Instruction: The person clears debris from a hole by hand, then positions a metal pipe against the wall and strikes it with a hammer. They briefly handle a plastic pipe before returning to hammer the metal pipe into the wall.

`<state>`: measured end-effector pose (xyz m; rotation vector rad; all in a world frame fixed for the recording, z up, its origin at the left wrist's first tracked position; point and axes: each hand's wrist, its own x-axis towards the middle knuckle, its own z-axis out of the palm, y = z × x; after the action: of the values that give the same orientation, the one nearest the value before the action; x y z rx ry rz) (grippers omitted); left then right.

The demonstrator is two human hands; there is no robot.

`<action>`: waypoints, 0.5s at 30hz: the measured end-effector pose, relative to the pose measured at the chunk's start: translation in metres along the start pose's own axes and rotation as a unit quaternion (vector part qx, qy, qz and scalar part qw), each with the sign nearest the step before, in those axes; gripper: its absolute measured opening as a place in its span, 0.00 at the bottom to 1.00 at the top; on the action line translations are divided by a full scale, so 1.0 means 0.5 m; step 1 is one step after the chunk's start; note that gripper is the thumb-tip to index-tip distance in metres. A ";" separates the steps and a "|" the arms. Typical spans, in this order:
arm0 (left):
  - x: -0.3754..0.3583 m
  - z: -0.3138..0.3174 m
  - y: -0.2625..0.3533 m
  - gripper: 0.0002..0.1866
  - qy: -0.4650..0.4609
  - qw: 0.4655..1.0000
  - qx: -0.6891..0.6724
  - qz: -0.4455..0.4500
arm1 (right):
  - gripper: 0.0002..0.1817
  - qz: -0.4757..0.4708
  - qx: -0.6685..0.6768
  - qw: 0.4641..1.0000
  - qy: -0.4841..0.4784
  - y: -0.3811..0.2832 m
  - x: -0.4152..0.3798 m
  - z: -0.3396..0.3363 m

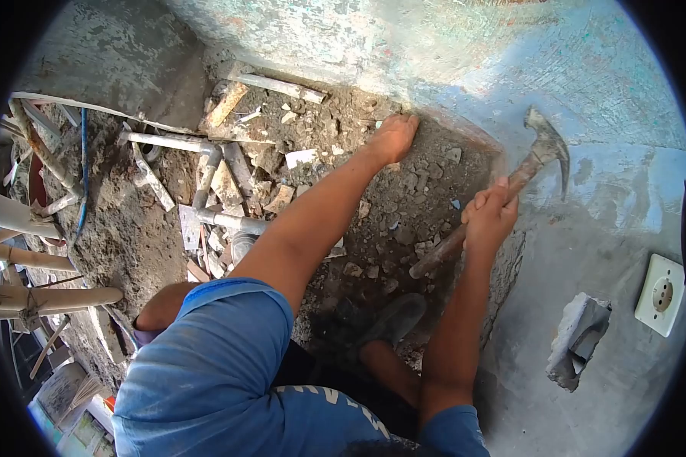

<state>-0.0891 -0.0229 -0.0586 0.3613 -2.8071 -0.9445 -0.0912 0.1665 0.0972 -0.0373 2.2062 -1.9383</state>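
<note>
My right hand (492,217) is wrapped round the wooden handle of a claw hammer (520,177). The hammer's metal head is raised near the blue wall (610,122), and the handle's end points down over the rubble (411,183). My left hand (395,139) is at the foot of the wall, fingers curled down at the upper edge of the rubble. Whatever those fingers hold, if anything, is hidden. A reddish-brown strip (461,127) runs along the wall's base between the left hand and the hammer.
Pipes (206,171) and broken pieces lie at the left of the rubble. Bamboo poles (53,297) jut in from the left edge. The right wall has a socket plate (659,295) and a broken hole (579,343). My shoe (396,316) stands below.
</note>
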 end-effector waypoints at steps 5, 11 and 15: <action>0.001 -0.051 0.056 0.14 0.033 0.998 -0.048 -0.033 | 0.19 -0.046 0.067 0.991 0.105 -0.088 0.021 -0.050; -0.021 -0.013 0.170 0.12 0.161 0.975 -0.052 0.145 | 0.20 -0.034 0.098 0.985 0.141 -0.091 0.007 -0.069; -0.020 0.003 0.179 0.11 0.197 0.973 -0.013 0.123 | 0.20 -0.038 0.107 0.985 0.130 -0.100 0.001 -0.081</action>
<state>-0.0958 0.0497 -0.0059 0.1677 -2.4057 -0.7575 -0.1045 0.1991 0.1511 0.1763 2.1587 -2.3308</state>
